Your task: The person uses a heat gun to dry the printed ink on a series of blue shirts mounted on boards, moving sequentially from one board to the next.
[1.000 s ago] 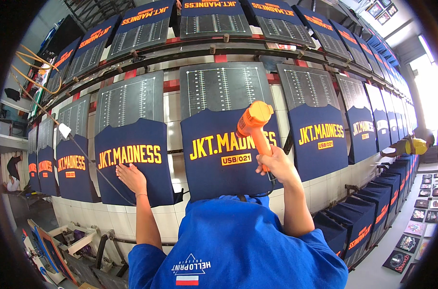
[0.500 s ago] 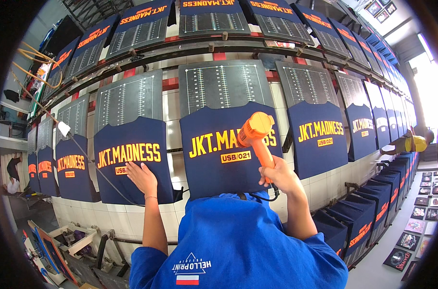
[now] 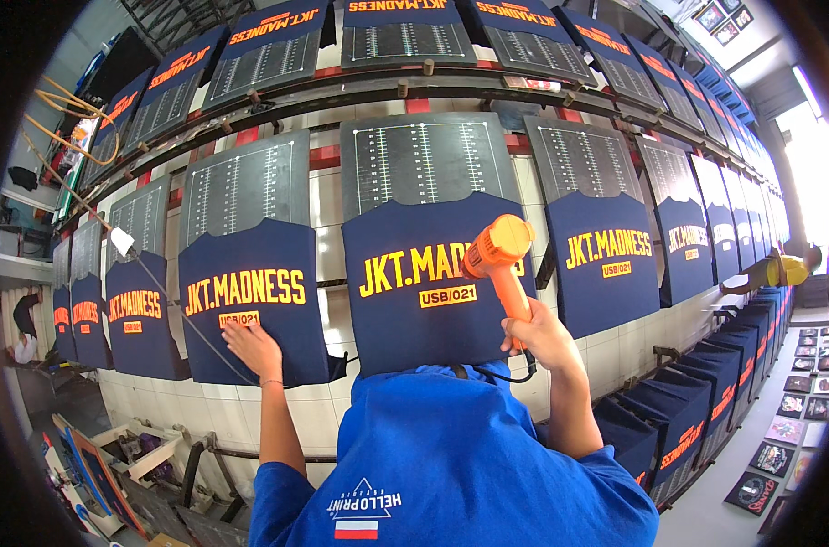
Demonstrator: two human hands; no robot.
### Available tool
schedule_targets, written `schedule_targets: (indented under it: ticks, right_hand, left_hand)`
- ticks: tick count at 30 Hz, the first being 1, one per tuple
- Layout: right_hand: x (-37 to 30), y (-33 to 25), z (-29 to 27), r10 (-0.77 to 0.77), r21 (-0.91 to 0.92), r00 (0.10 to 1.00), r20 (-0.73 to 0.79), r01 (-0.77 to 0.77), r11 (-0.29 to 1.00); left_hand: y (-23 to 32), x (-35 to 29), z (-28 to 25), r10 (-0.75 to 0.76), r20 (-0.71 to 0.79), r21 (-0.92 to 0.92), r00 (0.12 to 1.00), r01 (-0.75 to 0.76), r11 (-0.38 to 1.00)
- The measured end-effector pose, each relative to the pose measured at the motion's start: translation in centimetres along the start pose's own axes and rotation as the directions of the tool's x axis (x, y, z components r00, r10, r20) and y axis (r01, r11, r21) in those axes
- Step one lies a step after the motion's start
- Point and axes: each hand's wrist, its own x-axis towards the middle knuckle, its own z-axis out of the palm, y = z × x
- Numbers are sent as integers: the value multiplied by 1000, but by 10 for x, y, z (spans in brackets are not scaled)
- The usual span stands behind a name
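My right hand (image 3: 549,337) is wrapped round the handle of an orange heat gun (image 3: 504,248). The heat gun hangs over the right side of a navy shirt panel (image 3: 405,342) and hides part of its yellow lettering. A black cord (image 3: 524,372) curves below that hand. To the left, my left hand (image 3: 256,352) lies with its fingers stretched out on a neighbouring navy shirt panel (image 3: 298,343), just under its small yellow printed bar. Both panels are spread on dark flat boards with scale marks.
More boards with navy shirts run along both sides, such as one shirt (image 3: 606,296) at right. A metal rail (image 3: 296,102) crosses behind them. A grey cable with a white connector (image 3: 121,241) hangs at left. A person in yellow (image 3: 787,271) is at far right.
My left hand has slid slightly left and down on the shirt panel. The heat gun in my right hand has shifted a little to the right.
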Motion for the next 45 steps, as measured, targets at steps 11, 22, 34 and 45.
schedule_targets:
  ticks: [11, 22, 34, 45]
  right_hand:
    - [39, -18, 7, -75, 42, 996, -39, 77, 996]
    - [54, -17, 19, -107, 36, 992, 65, 105, 994]
    - [30, -10, 20, -17, -48, 991, 133, 24, 999]
    - [14, -10, 24, 16, -105, 987, 160, 1, 995]
  left_hand:
    - [7, -6, 1, -86, -44, -43, 995, 84, 996]
    - [37, -45, -10, 57, -1, -110, 998, -57, 992]
    - [28, -39, -10, 146, -10, -101, 989, -147, 984]
    - [15, 50, 2, -66, -34, 10, 997, 67, 998]
